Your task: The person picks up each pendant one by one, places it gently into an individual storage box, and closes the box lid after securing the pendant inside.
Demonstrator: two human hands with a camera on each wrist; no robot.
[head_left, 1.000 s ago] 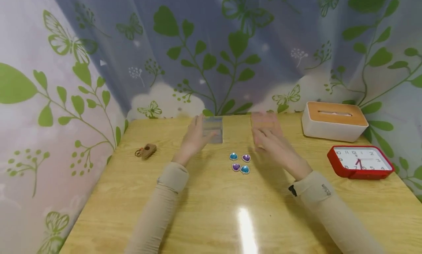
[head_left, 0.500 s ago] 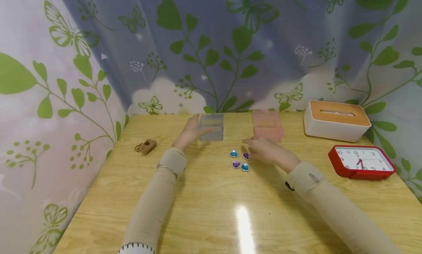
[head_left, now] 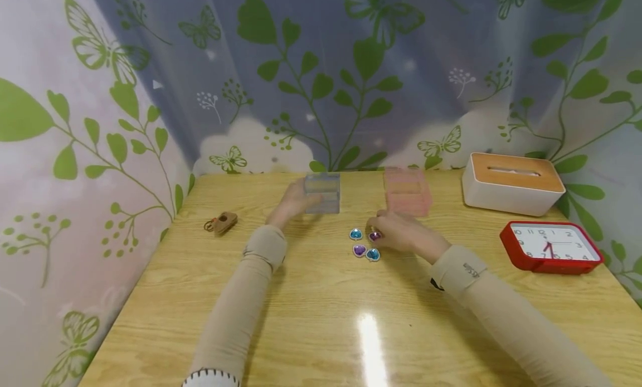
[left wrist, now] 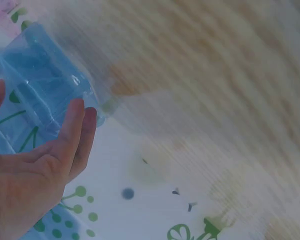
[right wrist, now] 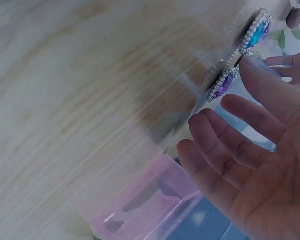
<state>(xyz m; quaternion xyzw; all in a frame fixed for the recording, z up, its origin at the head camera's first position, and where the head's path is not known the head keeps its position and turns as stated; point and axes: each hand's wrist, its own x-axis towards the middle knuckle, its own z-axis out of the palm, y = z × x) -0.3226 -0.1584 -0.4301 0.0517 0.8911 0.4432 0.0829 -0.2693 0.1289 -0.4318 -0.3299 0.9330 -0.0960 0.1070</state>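
Note:
Two blue and two purple heart-shaped gems with silvery beaded rims lie mid-table. My right hand [head_left: 398, 231] is over the far-right purple gem [head_left: 375, 236]. In the right wrist view, thumb and index finger stand apart on either side of that purple gem [right wrist: 223, 86], a blue gem [right wrist: 255, 36] beyond it. My left hand [head_left: 295, 202] is at the left side of a clear bluish plastic box [head_left: 328, 196]. The left wrist view shows its fingers extended along the blue box [left wrist: 45, 75], thumb apart. A clear pink box [head_left: 408, 200] stands behind my right hand.
A white tissue box [head_left: 511, 194] with a wooden lid stands at the back right. In front of it is a red-framed clock [head_left: 549, 247]. A small brown item with a cord [head_left: 225, 223] lies at left. A patterned curtain [head_left: 301, 97] borders the table's back.
My right hand has come from the pink box toward me and left, down to the purple gem. My left hand has stayed beside the blue box. The view has tilted slightly.

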